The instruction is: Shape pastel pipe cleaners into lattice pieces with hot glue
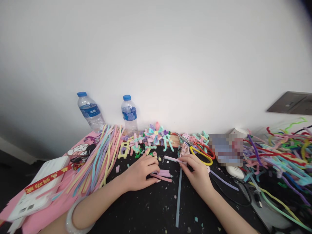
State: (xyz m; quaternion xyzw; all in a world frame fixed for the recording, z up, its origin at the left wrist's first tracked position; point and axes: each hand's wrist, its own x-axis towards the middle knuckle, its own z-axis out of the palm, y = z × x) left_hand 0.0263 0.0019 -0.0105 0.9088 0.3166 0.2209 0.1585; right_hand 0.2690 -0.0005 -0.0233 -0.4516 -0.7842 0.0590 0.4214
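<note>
My left hand [142, 171] is closed around several short pink and lilac fuzzy strips [163, 174], whose ends stick out to the right over the black mat. Between the thumb and fingers of my right hand [195, 170] is a short pale pink strip [170, 158], pinched and pointing left. A long grey-blue strip [179, 198] lies on the mat just below my right hand. Behind both hands stands a multicoloured fuzzy flower [156, 132] among small shaped pieces. Yellow-handled scissors [201, 156] rest right behind my right hand.
Long pastel strips [104, 156] fan out at the left, beside a white box [41, 185]. Two water bottles [129, 113] stand by the wall. A white mouse [235, 172], a black cable [226, 195] and tangled coloured strips [282, 156] lie at the right. Small scraps dot the black mat [141, 211].
</note>
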